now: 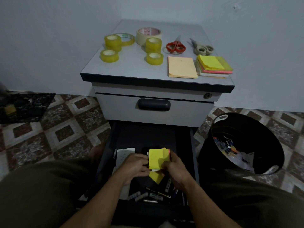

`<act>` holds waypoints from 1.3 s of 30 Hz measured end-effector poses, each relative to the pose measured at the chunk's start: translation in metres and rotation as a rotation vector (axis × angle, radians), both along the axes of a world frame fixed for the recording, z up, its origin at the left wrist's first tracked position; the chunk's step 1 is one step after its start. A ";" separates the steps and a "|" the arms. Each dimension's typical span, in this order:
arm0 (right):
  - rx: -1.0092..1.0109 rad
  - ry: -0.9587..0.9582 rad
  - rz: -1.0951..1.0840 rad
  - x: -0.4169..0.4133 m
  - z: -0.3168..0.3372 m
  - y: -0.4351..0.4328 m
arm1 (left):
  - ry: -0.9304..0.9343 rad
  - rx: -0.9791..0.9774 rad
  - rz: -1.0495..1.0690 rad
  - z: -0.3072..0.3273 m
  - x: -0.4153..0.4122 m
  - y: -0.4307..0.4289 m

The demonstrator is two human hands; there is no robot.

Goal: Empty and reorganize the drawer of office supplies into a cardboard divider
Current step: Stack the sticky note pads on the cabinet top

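The lower drawer point(192, 145) of a grey cabinet stands pulled out in front of me. Over it, my left hand point(134, 165) and my right hand point(176, 168) both grip a stack of yellow sticky notes point(158, 157), one hand at each side. A loose yellow note point(156, 177) hangs below the stack. White paper point(125, 153) lies at the drawer's left, and several markers and pens point(148, 195) lie at its near end. No cardboard divider is in view.
On the cabinet top point(131, 66) lie several tape rolls point(109, 55), red scissors point(175, 46), grey scissors point(203, 48), an orange note pad point(181, 66) and a mixed sticky-note stack point(213, 65). A black bin point(243, 145) with scraps stands at the right. The upper drawer point(154, 105) is closed.
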State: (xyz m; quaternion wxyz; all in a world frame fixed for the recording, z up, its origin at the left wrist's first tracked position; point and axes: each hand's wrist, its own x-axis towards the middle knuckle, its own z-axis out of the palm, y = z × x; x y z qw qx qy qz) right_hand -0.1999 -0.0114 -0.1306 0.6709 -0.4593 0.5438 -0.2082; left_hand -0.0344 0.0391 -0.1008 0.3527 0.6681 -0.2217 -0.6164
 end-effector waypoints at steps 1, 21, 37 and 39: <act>0.000 -0.003 -0.002 0.001 -0.001 0.000 | -0.012 -0.003 -0.037 0.002 -0.001 0.001; -0.001 -0.159 0.003 -0.006 0.011 -0.006 | -0.369 -0.233 -0.420 -0.001 0.016 -0.005; -0.141 0.250 -0.058 -0.016 0.007 -0.009 | -0.953 0.287 -0.564 0.014 0.055 0.009; -0.153 0.383 0.013 -0.016 0.008 -0.008 | -0.990 0.377 -0.654 0.010 0.049 0.014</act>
